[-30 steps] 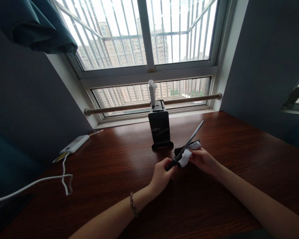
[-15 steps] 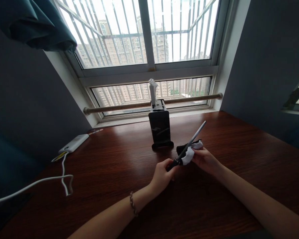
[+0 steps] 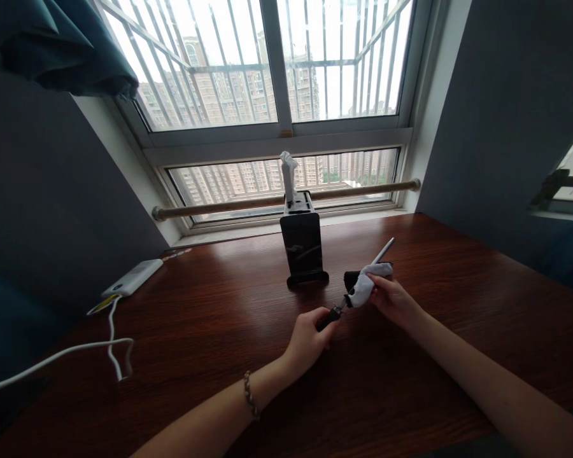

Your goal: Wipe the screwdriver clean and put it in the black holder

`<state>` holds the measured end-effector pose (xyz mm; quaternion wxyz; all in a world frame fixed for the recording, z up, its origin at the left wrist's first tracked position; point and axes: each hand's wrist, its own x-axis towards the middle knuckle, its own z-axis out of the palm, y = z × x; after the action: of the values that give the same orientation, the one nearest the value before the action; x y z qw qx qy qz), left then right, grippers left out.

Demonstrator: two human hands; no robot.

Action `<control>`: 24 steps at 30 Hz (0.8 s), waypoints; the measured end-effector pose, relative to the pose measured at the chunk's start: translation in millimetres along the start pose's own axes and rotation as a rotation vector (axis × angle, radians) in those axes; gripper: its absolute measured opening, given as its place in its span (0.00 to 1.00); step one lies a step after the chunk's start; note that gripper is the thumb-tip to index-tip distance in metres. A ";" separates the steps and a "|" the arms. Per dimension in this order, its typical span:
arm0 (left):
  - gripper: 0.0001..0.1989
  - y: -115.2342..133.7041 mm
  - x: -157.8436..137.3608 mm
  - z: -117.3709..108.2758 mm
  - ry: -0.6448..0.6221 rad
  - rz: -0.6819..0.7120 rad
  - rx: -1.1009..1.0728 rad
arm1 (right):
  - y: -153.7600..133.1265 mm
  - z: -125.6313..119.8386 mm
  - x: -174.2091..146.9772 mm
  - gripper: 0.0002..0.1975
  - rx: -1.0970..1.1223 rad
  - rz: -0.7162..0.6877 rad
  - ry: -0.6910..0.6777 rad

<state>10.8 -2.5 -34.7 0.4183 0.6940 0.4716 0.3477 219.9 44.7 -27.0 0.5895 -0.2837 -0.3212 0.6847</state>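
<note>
My left hand [image 3: 311, 332] is closed around the black handle [image 3: 332, 316] of a knife with a long, narrow, silvery blade [image 3: 384, 249]. The blade slants up and away to the right, over the table. A white and black cloth [image 3: 363, 289] is wrapped across the middle of the blade and hides that stretch. Pinching the cloth from the right is my right hand [image 3: 392, 298], its thumb and fingers pressed against it. Only the blade's tip end and a short piece near the handle show.
A dark tablet or phone on a stand [image 3: 302, 245] stands just beyond the hands, before a tissue box [image 3: 300, 201] with a tissue sticking up. At left, a white power bank [image 3: 136, 278] with a white cable [image 3: 76, 348] lies on the brown wooden table [image 3: 210, 299]. A barred window is behind.
The cloth now lies over the blade, covering its middle, where before the blade showed in front of it. My right hand has shifted slightly; the left still grips the handle.
</note>
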 end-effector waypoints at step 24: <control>0.18 -0.7 4.2 1.7 -0.162 -0.098 -0.225 | -19.8 0.0 4.2 0.15 -0.099 -0.103 0.137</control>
<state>13.4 1.2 -35.6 0.5467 0.6447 0.4277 0.3202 231.7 50.8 -11.7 0.6299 -0.3418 -0.3278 0.6157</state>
